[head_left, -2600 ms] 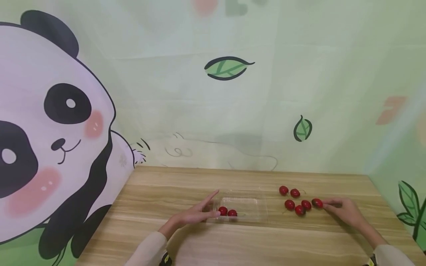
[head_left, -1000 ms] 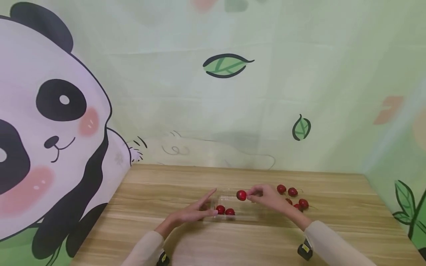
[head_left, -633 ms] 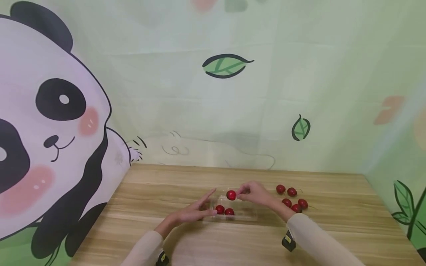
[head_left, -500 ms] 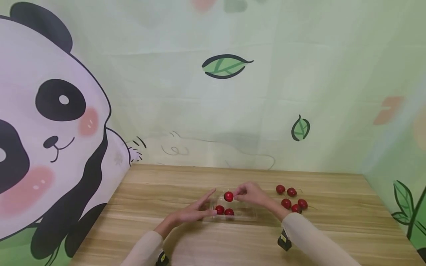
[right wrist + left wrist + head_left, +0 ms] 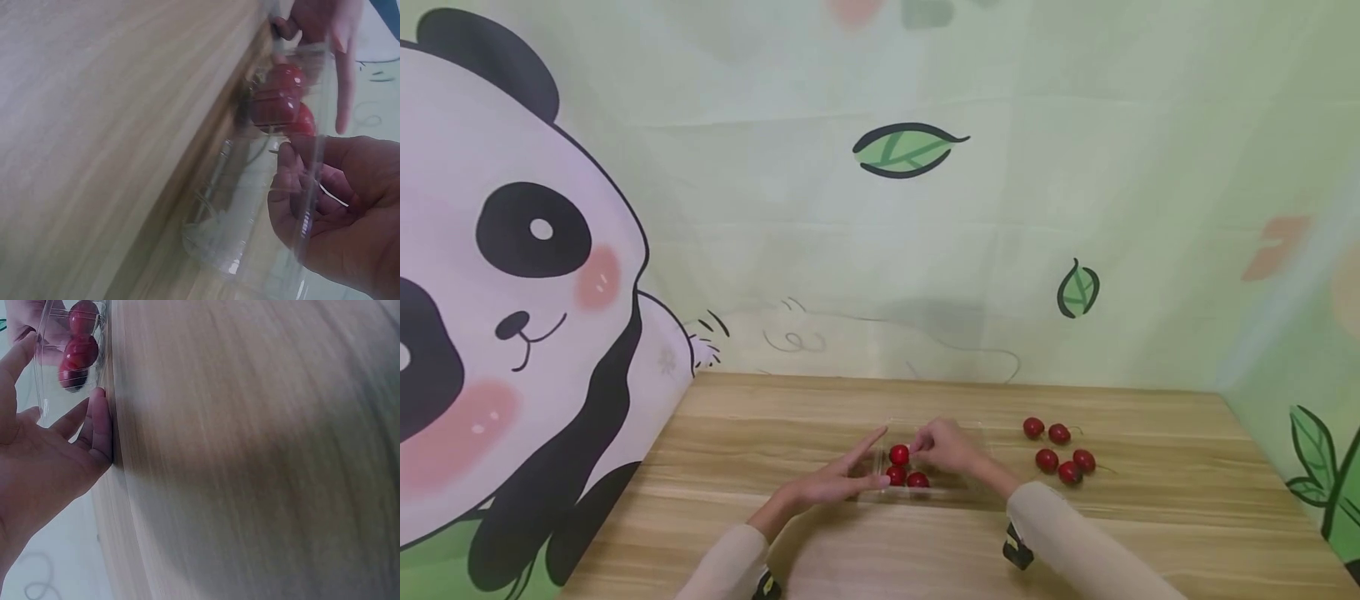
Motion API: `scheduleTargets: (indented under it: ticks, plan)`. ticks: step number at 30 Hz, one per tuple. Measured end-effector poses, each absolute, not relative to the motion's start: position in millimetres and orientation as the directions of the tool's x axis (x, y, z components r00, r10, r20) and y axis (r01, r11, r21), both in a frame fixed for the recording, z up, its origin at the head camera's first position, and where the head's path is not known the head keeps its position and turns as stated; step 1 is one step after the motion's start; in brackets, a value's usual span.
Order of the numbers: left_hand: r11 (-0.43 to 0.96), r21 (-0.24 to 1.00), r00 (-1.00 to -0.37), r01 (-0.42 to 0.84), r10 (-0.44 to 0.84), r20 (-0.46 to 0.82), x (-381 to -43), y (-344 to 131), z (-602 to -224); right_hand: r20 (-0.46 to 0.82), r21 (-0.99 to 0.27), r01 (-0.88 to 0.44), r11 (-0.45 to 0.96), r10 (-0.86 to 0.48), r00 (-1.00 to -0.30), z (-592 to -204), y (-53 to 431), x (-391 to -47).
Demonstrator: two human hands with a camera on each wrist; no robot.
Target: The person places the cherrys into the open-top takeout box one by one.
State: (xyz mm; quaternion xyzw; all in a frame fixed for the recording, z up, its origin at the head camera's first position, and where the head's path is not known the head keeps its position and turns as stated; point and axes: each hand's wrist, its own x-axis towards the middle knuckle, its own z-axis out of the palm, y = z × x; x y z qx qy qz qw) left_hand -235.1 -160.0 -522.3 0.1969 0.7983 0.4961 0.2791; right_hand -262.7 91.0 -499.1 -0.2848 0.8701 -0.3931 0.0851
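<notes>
A clear plastic box sits on the wooden table. My left hand spans its left end with fingers and thumb fairly straight, touching it; the left wrist view shows this hand at the box wall. Two red cherries, one on the left and one beside it, lie in the box's near left part. Just behind them, my right hand pinches a third cherry at its right side, inside the box. A thin stem runs past the right hand's fingers in the right wrist view.
To the right of the box several loose cherries lie on the table, among them a back one and a front one. A cloth backdrop with a printed panda hangs behind the table.
My right hand has carried a cherry leftward from the loose group, then lowered it into the box behind the two there. The left hand has stayed at the box's left end.
</notes>
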Motion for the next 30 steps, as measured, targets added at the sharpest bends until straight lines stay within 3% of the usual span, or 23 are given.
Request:
scheduleTargets:
  ticks: [11, 30]
  plan:
    - [0.427, 0.903, -0.763, 0.041, 0.598, -0.247, -236.3, -157.7, -522.0, 0.016, -0.722, -0.368, 0.586, -0.518, -0.855, -511.4, 88.3, -263.5]
    - [0.43, 0.901, -0.769, 0.058, 0.595, -0.234, -234.6, -159.6, -523.0, 0.095, -0.727, -0.406, 0.554, -0.505, -0.858, -495.3, 104.7, -260.5]
